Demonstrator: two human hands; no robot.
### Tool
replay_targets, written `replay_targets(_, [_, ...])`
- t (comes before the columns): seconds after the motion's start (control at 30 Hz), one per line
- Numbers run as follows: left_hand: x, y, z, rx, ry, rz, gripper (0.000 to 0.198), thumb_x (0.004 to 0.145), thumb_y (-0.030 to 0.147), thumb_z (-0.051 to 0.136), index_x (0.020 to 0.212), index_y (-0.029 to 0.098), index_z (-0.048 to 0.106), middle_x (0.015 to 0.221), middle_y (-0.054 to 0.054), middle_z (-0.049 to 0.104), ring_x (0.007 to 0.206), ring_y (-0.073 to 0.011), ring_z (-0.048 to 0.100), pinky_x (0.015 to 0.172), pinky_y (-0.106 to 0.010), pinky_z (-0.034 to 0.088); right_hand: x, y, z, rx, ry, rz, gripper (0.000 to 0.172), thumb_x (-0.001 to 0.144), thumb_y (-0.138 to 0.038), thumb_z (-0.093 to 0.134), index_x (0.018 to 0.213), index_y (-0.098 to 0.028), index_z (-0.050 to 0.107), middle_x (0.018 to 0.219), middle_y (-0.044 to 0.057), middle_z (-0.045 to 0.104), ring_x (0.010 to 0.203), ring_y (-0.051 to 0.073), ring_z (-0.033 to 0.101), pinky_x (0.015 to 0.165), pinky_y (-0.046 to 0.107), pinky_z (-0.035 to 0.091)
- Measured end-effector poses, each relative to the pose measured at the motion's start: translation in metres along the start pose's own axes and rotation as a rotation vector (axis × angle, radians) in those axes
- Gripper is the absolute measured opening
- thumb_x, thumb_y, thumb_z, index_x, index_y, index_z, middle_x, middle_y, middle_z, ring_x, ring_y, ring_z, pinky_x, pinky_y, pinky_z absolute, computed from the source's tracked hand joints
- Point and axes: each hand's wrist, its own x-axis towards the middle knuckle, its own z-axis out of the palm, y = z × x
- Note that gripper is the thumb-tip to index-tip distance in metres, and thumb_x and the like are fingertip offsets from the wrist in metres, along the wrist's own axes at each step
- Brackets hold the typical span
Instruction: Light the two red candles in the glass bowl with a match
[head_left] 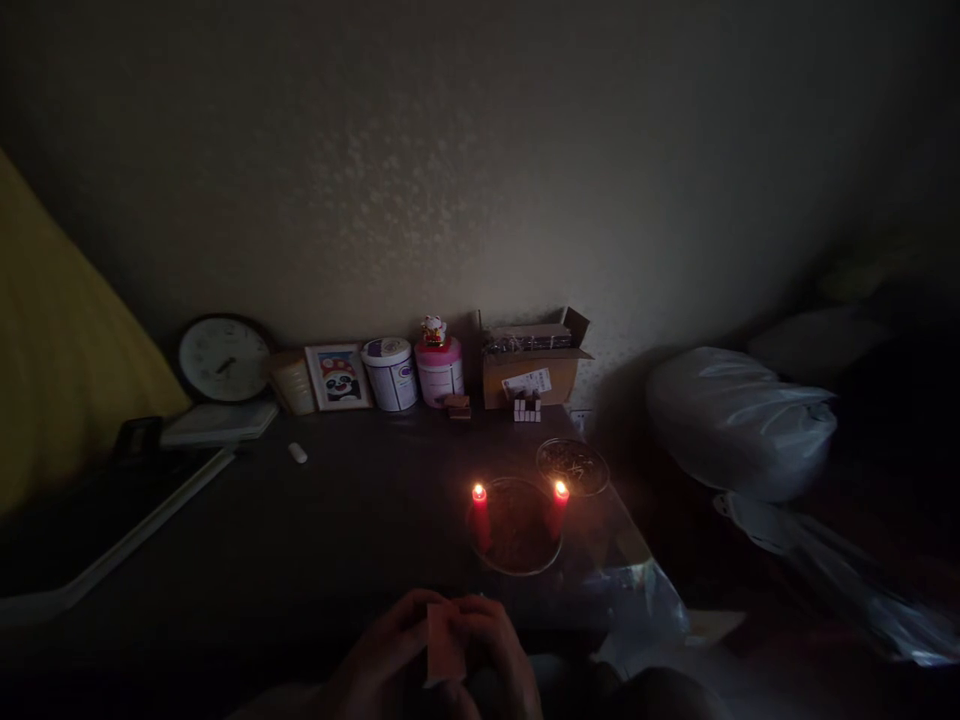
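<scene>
Close to my body, at the table's front edge, both hands are around a small pale matchbox point(445, 645). My left hand point(390, 645) closes on it from the left. From the right, my right hand point(496, 645) has its fingers bent over the upper part and side. Dim light hides the fingertips and the far face. Beyond the hands, a round dish point(517, 570) bears two lit red candles, a left one point(481, 520) and a right one point(559, 510), both upright. Behind it, a second round dish point(551, 447) holds several thin sticks that look like matches.
Along the wall stand a clock point(225, 358), a panda picture point(339, 378), a white tub point(390, 375), a pink-lidded tub point(441, 378) with a cat figurine point(433, 331), and an open carton point(525, 380). Small boxes point(527, 410) are stacked before it. Plastic bags point(739, 425) lie right.
</scene>
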Motion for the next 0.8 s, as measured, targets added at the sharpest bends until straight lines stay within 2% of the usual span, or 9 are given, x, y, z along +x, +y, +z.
replay_targets(0.1, [-0.014,0.019,0.017,0.069,0.014,0.024,0.003,0.080,0.022,0.076,0.079,0.020,0.075,0.079,-0.002,0.072,0.080,-0.0187,0.068,0.075,-0.027,0.052,-0.001,-0.001,0.000,-0.002,0.008,0.018,0.035,0.095,-0.059,0.052,0.110,-0.029,0.061,0.107,0.004,0.065,0.091,0.017,0.067,0.081,0.027,0.056])
replay_targets(0.17, [-0.026,0.038,0.034,0.186,0.014,-0.062,0.007,0.086,0.023,0.070,0.089,0.022,0.076,0.096,-0.005,0.074,0.098,-0.0229,0.068,0.091,-0.032,0.051,0.000,-0.004,0.001,-0.001,0.008,0.026,0.035,0.095,-0.060,0.051,0.109,-0.029,0.061,0.106,0.004,0.065,0.092,0.018,0.067,0.081,0.027,0.055])
replay_targets(0.3, [-0.041,0.062,0.056,0.284,-0.020,-0.095,0.006,0.084,0.024,0.074,0.088,0.021,0.078,0.097,-0.006,0.076,0.100,-0.0233,0.068,0.098,-0.032,0.048,0.001,-0.006,0.000,0.022,0.002,0.038,0.032,0.095,-0.057,0.052,0.111,-0.031,0.061,0.109,0.003,0.065,0.096,0.018,0.068,0.082,0.026,0.055])
replay_targets(0.57, [-0.035,0.056,0.050,0.273,0.035,-0.107,0.006,0.085,0.023,0.072,0.086,0.023,0.078,0.102,-0.004,0.076,0.103,-0.0231,0.067,0.099,-0.030,0.047,-0.001,0.006,-0.001,0.034,-0.008,-0.008,0.035,0.094,-0.058,0.055,0.114,-0.030,0.061,0.109,0.004,0.066,0.095,0.017,0.068,0.080,0.025,0.056])
replay_targets(0.73, [-0.037,0.058,0.052,0.268,-0.046,-0.087,0.008,0.085,0.022,0.072,0.090,0.021,0.078,0.098,-0.006,0.076,0.101,-0.0245,0.067,0.099,-0.034,0.048,-0.001,0.005,-0.001,0.009,-0.024,0.002,0.035,0.094,-0.059,0.054,0.114,-0.031,0.060,0.109,0.003,0.066,0.094,0.017,0.067,0.080,0.025,0.055])
replay_targets(0.8, [-0.037,0.055,0.053,0.266,-0.036,-0.055,0.008,0.086,0.021,0.071,0.090,0.021,0.078,0.095,-0.006,0.076,0.098,-0.0233,0.067,0.099,-0.033,0.048,-0.001,0.004,0.000,0.018,-0.029,0.013,0.035,0.094,-0.059,0.053,0.113,-0.031,0.060,0.109,0.003,0.065,0.093,0.016,0.067,0.079,0.025,0.055])
